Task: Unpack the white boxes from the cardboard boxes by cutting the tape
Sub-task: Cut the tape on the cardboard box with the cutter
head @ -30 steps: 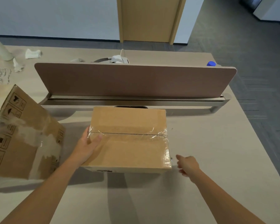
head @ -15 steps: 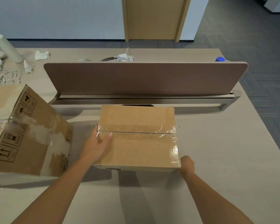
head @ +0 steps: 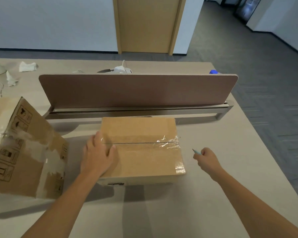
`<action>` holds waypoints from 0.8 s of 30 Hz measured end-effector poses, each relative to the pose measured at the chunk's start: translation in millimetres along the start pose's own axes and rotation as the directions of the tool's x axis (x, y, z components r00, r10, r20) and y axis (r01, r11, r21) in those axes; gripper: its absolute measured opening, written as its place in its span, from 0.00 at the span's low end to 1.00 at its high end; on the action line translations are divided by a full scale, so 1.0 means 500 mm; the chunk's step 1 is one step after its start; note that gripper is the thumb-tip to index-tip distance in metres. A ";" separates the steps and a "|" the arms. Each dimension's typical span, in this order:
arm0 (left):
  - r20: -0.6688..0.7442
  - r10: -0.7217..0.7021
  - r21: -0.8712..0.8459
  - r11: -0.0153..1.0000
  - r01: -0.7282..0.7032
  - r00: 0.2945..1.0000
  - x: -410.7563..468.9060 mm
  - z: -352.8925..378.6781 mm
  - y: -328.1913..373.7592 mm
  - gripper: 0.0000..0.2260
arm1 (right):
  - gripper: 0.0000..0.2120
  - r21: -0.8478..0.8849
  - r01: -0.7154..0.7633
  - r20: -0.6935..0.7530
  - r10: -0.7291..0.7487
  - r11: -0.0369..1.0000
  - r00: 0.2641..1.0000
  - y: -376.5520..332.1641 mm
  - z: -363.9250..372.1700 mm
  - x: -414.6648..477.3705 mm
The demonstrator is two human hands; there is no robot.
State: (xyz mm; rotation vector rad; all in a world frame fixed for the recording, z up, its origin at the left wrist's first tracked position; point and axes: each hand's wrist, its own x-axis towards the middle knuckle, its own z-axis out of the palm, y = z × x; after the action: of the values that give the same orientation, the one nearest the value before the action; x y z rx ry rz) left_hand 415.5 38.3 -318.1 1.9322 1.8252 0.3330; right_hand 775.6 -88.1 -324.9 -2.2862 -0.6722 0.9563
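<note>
beige table (head: 213,194), wooden door (head: 145,24) top centre; left hand (head: 97,157) flat, fingers released, on the central cardboard box (head: 144,158); right hand (head: 207,158) grasps a cutter (head: 196,151).

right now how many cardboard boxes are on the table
2. The smaller cardboard box sits at centre, tape over its seam, left hand resting on it. The larger cardboard box stands at the left edge, partly cut off by the frame; more could lie beyond it.
</note>
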 end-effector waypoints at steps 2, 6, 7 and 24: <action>-0.044 0.083 0.044 0.996 -0.081 0.996 0.011 -0.010 0.045 0.32 | 0.16 0.076 0.053 -0.016 -0.052 0.996 0.999 -0.018 -0.020 -0.006; -0.005 0.235 0.027 0.972 -0.235 0.972 0.043 0.007 0.211 0.25 | 0.16 0.232 0.105 -0.036 -0.099 0.967 0.994 -0.042 -0.044 -0.001; 0.022 0.266 0.033 0.963 -0.267 0.964 0.054 0.019 0.248 0.25 | 0.16 0.243 0.109 -0.025 -0.106 0.964 0.994 -0.049 -0.043 0.002; 0.335 0.052 0.456 0.865 -0.211 0.941 0.144 0.168 0.504 0.31 | 0.08 0.226 0.178 0.317 -0.245 0.958 0.916 -0.080 -0.030 0.108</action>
State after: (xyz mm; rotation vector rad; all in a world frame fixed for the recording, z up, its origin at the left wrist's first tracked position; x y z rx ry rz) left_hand 682.7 91.9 -279.0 2.2875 1.6696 -0.4221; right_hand 811.2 -30.0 -314.9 -1.8489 -0.9101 1.2666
